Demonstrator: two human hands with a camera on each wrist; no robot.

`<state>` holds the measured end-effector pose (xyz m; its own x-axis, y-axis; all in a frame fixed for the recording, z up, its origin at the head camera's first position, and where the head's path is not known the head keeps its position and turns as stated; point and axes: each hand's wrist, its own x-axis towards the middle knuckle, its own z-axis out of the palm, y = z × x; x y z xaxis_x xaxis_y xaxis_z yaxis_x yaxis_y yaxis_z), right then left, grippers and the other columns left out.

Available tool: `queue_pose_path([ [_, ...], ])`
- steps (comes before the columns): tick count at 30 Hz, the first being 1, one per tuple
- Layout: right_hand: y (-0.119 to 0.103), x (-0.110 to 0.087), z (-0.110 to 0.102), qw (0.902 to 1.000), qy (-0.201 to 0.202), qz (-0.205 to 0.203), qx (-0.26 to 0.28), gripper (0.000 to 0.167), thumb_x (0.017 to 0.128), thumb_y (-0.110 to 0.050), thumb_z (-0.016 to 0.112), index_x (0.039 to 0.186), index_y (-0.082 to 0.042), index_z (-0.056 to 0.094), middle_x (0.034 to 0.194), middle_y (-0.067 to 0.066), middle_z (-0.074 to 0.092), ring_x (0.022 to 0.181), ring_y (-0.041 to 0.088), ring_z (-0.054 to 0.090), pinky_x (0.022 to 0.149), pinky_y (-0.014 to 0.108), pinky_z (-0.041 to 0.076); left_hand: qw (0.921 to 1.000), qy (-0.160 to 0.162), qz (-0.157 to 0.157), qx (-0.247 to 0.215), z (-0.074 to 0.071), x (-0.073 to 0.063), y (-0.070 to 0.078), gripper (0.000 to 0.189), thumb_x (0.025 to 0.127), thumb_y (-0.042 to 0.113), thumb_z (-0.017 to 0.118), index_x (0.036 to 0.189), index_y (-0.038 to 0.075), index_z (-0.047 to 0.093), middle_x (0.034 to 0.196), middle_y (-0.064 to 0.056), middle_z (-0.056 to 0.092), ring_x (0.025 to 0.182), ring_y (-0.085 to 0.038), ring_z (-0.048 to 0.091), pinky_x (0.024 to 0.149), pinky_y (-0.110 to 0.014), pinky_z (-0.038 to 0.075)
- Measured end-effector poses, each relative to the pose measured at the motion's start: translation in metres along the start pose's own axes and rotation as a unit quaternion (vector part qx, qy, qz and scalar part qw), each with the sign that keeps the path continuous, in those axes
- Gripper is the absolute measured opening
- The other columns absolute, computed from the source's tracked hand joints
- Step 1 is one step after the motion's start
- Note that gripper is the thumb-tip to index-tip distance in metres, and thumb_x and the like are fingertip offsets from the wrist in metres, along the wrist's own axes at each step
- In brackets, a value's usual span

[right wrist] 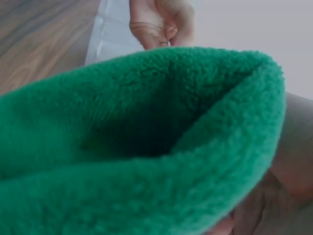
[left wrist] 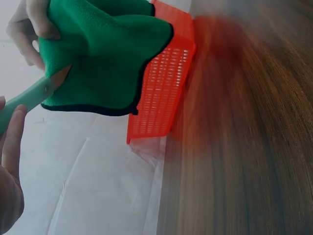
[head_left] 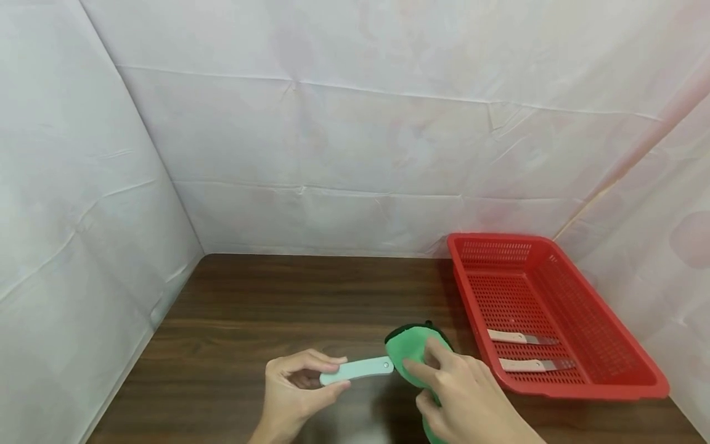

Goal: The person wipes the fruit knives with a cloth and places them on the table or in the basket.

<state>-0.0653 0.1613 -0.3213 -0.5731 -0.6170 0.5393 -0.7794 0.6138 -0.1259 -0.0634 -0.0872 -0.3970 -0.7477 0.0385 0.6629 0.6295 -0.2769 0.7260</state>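
Note:
My left hand [head_left: 291, 391] pinches the pale mint-green handle of a small knife [head_left: 359, 369] between thumb and fingers, over the table's front part. The knife's short blade [left wrist: 60, 77] points into a green cloth [head_left: 412, 346] with black edging. That fuzzy cloth [right wrist: 220, 171] is bunched in my right hand [head_left: 466, 398], whose fingers press it around the blade. In the head view the cloth hides the blade. From the right wrist, cloth folds fill most of the view, and my left hand [right wrist: 161, 22] shows beyond them.
A red perforated plastic basket [head_left: 588, 390] stands on the right of the dark wooden table [head_left: 249, 302]. Two knives with cream handles, one farther back [head_left: 506, 336] and one nearer [head_left: 521, 365], lie inside it. Whitish sheets [head_left: 333, 142] hang at the back and both sides.

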Motion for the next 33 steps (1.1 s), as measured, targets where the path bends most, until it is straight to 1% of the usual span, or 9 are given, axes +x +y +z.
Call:
queue_pose_path([
  [4, 0.006, -0.002, -0.002, 0.9997, -0.017, 0.015, -0.005, 0.035, 0.058, -0.005, 0.075, 0.090, -0.020, 0.071, 0.077, -0.009, 0.035, 0.049, -0.006, 0.018, 0.040, 0.007, 0.017, 1.0000, -0.001, 0.003, -0.005, -0.003, 0.001, 0.002, 0.037, 0.060, -0.029, 0.070, 0.090, -0.007, 0.069, 0.089, -0.024, 0.068, 0.077, -0.023, 0.070, 0.052, -0.034, 0.057],
  [6, 0.009, -0.004, -0.005, 0.9989, -0.031, 0.034, 0.003, 0.034, 0.061, -0.005, 0.075, 0.091, -0.020, 0.072, 0.077, -0.010, 0.036, 0.049, -0.007, 0.020, 0.040, 0.008, 0.020, 1.0000, 0.000, -0.001, -0.005, -0.006, 0.002, 0.003, 0.036, 0.061, -0.029, 0.069, 0.090, -0.007, 0.068, 0.089, -0.023, 0.068, 0.078, -0.024, 0.070, 0.052, -0.035, 0.057],
  [11, 0.018, -0.011, -0.009, 0.9961, -0.042, 0.076, 0.012, 0.034, 0.064, -0.005, 0.075, 0.096, -0.017, 0.074, 0.079, -0.011, 0.039, 0.051, -0.007, 0.027, 0.038, 0.011, 0.024, 0.9999, 0.003, -0.012, -0.002, -0.014, 0.003, 0.006, 0.034, 0.062, -0.029, 0.069, 0.089, -0.008, 0.068, 0.091, -0.020, 0.069, 0.078, -0.027, 0.070, 0.055, -0.036, 0.057],
  [14, 0.021, -0.014, -0.011, 0.9949, -0.046, 0.089, 0.010, 0.034, 0.065, -0.005, 0.076, 0.096, -0.016, 0.074, 0.079, -0.011, 0.039, 0.052, -0.007, 0.028, 0.038, 0.012, 0.025, 0.9998, 0.004, -0.018, 0.003, -0.016, 0.002, 0.007, 0.033, 0.063, -0.028, 0.068, 0.090, -0.008, 0.067, 0.091, -0.020, 0.069, 0.078, -0.028, 0.070, 0.056, -0.037, 0.057],
  [18, 0.023, -0.014, -0.011, 0.9941, -0.053, 0.094, 0.010, 0.034, 0.065, -0.005, 0.076, 0.097, -0.016, 0.075, 0.078, -0.011, 0.039, 0.052, -0.007, 0.028, 0.038, 0.012, 0.026, 0.9997, 0.004, -0.022, 0.011, -0.017, 0.000, 0.007, 0.033, 0.064, -0.027, 0.069, 0.090, -0.007, 0.068, 0.090, -0.021, 0.069, 0.079, -0.028, 0.070, 0.055, -0.037, 0.057],
  [24, 0.022, -0.013, -0.017, 0.9945, -0.023, 0.101, -0.016, 0.037, 0.062, -0.007, 0.078, 0.096, -0.019, 0.075, 0.078, -0.013, 0.039, 0.051, -0.008, 0.025, 0.039, 0.012, 0.024, 0.9996, 0.003, -0.014, 0.023, -0.016, -0.002, 0.005, 0.036, 0.062, -0.028, 0.070, 0.091, -0.007, 0.068, 0.089, -0.022, 0.068, 0.081, -0.028, 0.070, 0.054, -0.036, 0.057],
  [28, 0.019, -0.010, -0.022, 0.9943, -0.009, 0.103, -0.026, 0.039, 0.061, -0.008, 0.079, 0.098, -0.020, 0.075, 0.079, -0.013, 0.040, 0.052, -0.008, 0.026, 0.040, 0.012, 0.026, 0.9995, -0.004, -0.010, 0.029, -0.014, -0.002, 0.003, 0.036, 0.062, -0.028, 0.071, 0.091, -0.006, 0.069, 0.088, -0.023, 0.068, 0.082, -0.027, 0.070, 0.054, -0.036, 0.057],
  [31, 0.016, -0.007, -0.024, 0.9958, 0.003, 0.089, -0.022, 0.040, 0.060, -0.007, 0.078, 0.099, -0.019, 0.075, 0.081, -0.013, 0.041, 0.053, -0.008, 0.025, 0.041, 0.011, 0.024, 0.9994, -0.011, -0.009, 0.032, -0.012, -0.001, 0.001, 0.036, 0.062, -0.027, 0.072, 0.091, -0.006, 0.069, 0.088, -0.024, 0.068, 0.083, -0.028, 0.069, 0.053, -0.037, 0.057],
  [33, 0.014, -0.004, -0.024, 0.9973, 0.014, 0.070, -0.018, 0.040, 0.060, -0.006, 0.077, 0.098, -0.018, 0.075, 0.081, -0.012, 0.041, 0.052, -0.009, 0.023, 0.041, 0.010, 0.022, 0.9993, -0.014, -0.010, 0.033, -0.011, 0.000, 0.000, 0.035, 0.062, -0.026, 0.072, 0.091, -0.006, 0.069, 0.088, -0.024, 0.068, 0.083, -0.028, 0.069, 0.053, -0.037, 0.057],
])
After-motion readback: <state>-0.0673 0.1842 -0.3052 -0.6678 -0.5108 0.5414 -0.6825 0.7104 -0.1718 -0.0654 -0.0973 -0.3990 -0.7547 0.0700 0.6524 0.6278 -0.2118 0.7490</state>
